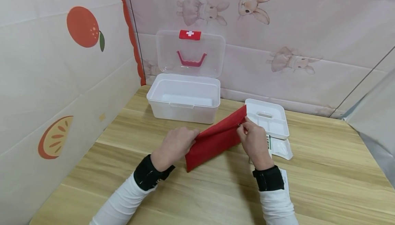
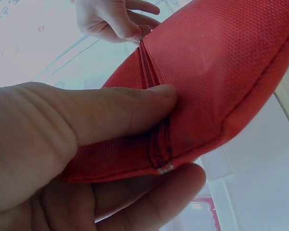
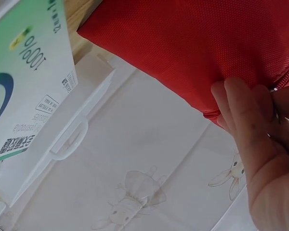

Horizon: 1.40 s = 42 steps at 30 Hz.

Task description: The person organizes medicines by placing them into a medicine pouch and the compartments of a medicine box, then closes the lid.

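A red fabric zip pouch (image 1: 213, 149) is held up at a slant over the table, between both hands. My left hand (image 1: 176, 145) grips its left end, thumb on top across the zip and fingers underneath. In the left wrist view the zip (image 2: 145, 70) runs from under that thumb toward the other hand. My right hand (image 1: 254, 143) is at the pouch's far right end, finger and thumb pinching the zip's pull, which the fingers mostly hide. Red cloth also lies against its fingers in the right wrist view.
Behind the pouch stands a white box (image 1: 182, 111), its clear lid (image 1: 191, 53) raised, with a red handle. A white compartment tray (image 1: 279, 129) lies at the right. Near the right hand are a clear-wrapped packet (image 1: 281, 148) and a green-and-white package (image 3: 31, 72). Fabric walls border the table.
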Motion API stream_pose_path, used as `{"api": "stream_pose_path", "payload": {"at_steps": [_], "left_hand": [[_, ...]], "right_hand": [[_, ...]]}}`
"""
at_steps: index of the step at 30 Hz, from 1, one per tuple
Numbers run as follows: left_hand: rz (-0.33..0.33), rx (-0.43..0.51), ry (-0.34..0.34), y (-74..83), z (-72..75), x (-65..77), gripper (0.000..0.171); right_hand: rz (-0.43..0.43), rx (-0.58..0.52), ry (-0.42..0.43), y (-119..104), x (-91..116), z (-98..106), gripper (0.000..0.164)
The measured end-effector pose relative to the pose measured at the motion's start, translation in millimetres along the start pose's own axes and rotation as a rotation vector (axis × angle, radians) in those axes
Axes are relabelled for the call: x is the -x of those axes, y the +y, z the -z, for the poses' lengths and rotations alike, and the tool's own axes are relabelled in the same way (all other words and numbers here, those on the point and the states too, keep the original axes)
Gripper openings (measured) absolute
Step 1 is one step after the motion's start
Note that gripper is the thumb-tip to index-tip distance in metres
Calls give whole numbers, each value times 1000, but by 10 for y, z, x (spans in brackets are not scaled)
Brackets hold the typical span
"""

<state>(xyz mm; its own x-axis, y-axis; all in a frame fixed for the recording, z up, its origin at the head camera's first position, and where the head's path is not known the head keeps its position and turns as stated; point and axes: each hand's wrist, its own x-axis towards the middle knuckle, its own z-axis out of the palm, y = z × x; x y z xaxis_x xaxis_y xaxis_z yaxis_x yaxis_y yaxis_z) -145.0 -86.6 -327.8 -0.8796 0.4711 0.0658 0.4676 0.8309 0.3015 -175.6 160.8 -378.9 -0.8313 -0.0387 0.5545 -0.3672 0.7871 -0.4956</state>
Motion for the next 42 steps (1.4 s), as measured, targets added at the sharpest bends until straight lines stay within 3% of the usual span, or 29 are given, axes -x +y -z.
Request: {"api": "stream_pose_path", "payload": {"at_steps": [24,42], "left_hand": [[-26,-17,15,-14,4,11,17],[-22,-5,-8,-25,27,21,18]], "right_hand": [[27,17,87,49,-6,-38,24],[0,29,91,83,-4,-22,19]]}}
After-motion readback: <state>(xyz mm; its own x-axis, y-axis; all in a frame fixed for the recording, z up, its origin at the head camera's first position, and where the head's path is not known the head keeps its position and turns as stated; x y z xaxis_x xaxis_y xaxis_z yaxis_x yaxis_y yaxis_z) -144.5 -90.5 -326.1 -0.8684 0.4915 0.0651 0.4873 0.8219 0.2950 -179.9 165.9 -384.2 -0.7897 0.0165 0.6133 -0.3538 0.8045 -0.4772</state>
